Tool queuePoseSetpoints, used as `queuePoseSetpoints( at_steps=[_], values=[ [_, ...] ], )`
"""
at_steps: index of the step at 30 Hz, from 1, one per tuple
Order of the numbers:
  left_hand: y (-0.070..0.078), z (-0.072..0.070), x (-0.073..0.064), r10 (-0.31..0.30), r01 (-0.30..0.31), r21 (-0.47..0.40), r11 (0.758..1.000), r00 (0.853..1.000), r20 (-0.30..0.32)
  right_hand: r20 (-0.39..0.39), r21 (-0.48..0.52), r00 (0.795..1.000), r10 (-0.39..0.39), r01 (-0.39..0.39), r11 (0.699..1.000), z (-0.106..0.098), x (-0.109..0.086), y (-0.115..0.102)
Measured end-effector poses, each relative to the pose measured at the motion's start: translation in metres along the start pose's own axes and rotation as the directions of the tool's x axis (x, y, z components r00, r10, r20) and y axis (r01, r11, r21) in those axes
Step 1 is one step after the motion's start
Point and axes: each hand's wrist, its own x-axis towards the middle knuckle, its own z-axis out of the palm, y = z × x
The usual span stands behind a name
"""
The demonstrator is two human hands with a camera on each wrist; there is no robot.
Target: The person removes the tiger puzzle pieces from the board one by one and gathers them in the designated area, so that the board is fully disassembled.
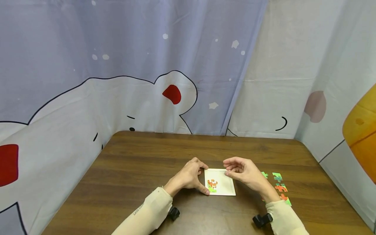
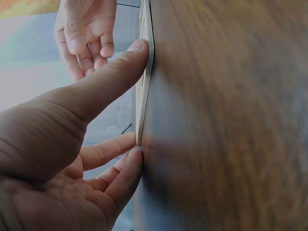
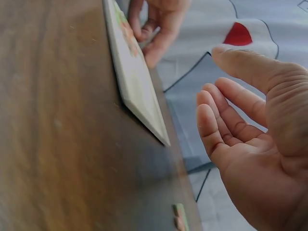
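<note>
A small white puzzle tray (image 1: pixel 225 186) lies on the table, with a few joined orange and green puzzle pieces (image 1: pixel 212 185) in its lower left corner. My left hand (image 1: pixel 189 176) holds the tray by its left side, thumb at the near corner and fingers at the far one. In the left wrist view the thumb (image 2: pixel 130 60) presses against the tray's edge. My right hand (image 1: pixel 245 171) hovers over the tray's right part, fingers loosely bent. The right wrist view shows nothing between its fingers (image 3: pixel 231 115).
Several loose puzzle pieces (image 1: pixel 281 187) lie on the wooden table (image 1: pixel 141 163) to the right, partly behind the right forearm. A printed curtain (image 1: pixel 132 104) hangs behind the table and along its sides.
</note>
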Motion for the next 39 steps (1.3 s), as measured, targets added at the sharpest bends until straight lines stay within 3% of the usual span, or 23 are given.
queuePoseSetpoints(
  at_steps=[7,13,23,32,39],
  values=[
    [0.001,-0.001,-0.001,-0.010,0.010,-0.014,1.000,1.000,0.004,0.096,-0.030,0.995,-0.039,0.042,0.999,0.013,0.003,0.008],
    [0.002,-0.001,-0.002,-0.023,0.023,-0.019,1.000,1.000,0.005,0.129,-0.035,0.991,-0.021,0.025,0.999,0.021,0.001,0.010],
    [0.001,-0.001,-0.001,-0.005,0.005,-0.004,1.000,1.000,0.001,0.138,-0.068,0.990,-0.010,0.019,0.998,0.028,0.001,0.013],
    [0.000,-0.003,-0.001,0.004,-0.004,-0.001,1.000,1.000,0.001,0.122,-0.183,0.992,-0.016,0.038,0.982,0.034,0.001,0.013],
    [-0.008,0.002,0.001,0.058,-0.057,0.013,0.998,0.998,-0.027,0.114,-0.286,0.993,-0.037,0.068,0.956,0.039,0.001,0.012]
  ],
)
